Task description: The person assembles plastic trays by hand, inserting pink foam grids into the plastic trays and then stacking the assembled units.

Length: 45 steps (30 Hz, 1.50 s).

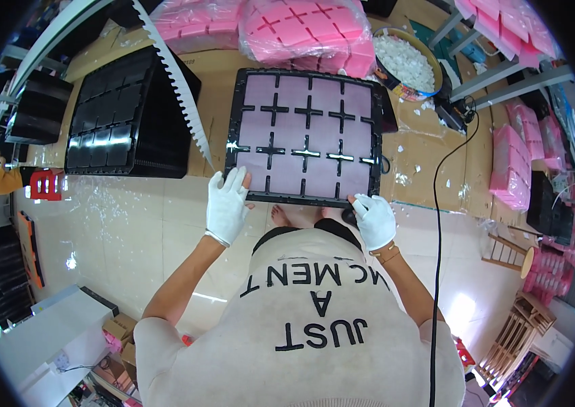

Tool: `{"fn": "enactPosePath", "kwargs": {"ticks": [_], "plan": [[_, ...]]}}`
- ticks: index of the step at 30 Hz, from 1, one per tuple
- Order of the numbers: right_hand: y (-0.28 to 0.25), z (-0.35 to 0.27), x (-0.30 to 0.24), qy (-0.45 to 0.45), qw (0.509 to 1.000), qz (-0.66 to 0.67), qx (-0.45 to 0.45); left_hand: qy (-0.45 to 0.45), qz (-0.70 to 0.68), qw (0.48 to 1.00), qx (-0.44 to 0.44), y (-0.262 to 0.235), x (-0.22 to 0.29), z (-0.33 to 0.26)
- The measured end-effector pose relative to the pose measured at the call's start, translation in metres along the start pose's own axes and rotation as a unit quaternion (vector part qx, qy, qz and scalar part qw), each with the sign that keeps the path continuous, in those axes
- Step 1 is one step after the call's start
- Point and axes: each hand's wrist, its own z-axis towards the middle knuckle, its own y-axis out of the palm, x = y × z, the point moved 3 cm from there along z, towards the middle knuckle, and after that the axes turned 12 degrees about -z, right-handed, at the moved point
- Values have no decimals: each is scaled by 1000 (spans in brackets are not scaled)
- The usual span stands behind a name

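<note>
1. Here the black plastic die frame [306,139], filled with a pale pink foam sheet [291,136] cut by cross-shaped slots, lies flat on the cardboard-covered bench [430,156], straight ahead of the person.
2. The left hand [226,203], in a white glove, lies spread over the frame's near left corner, fingers flat on its rim rather than curled under it.
3. The right hand [374,218], also gloved, closes on the near right corner, fingers folded over the edge.
4. Both hands sit at the near edge; the frame's longer side runs left to right, so neither is clearly closer.
5. Left of it stands a stack of black trays [124,115] with a white toothed strip [175,81] between; bagged pink foam blocks [308,30] and a bowl of white scraps [406,64] lie beyond, and a black cable [440,203] hangs at the right.
</note>
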Motion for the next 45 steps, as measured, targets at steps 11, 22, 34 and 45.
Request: {"fn": "enactPosePath", "kwargs": {"ticks": [11, 22, 34, 45], "plan": [[5, 3, 1, -33, 999, -34, -26, -56, 11, 997, 46, -9, 11, 8], [-178, 110, -22, -121, 983, 39, 132, 50, -122, 908, 397, -95, 2, 9], [-150, 200, -20, 64, 883, 344, 312, -138, -335, 669, 649, -181, -133, -232], [16, 410, -117, -21, 926, 345, 153, -285, -504, 407, 706, -89, -257, -108]]}}
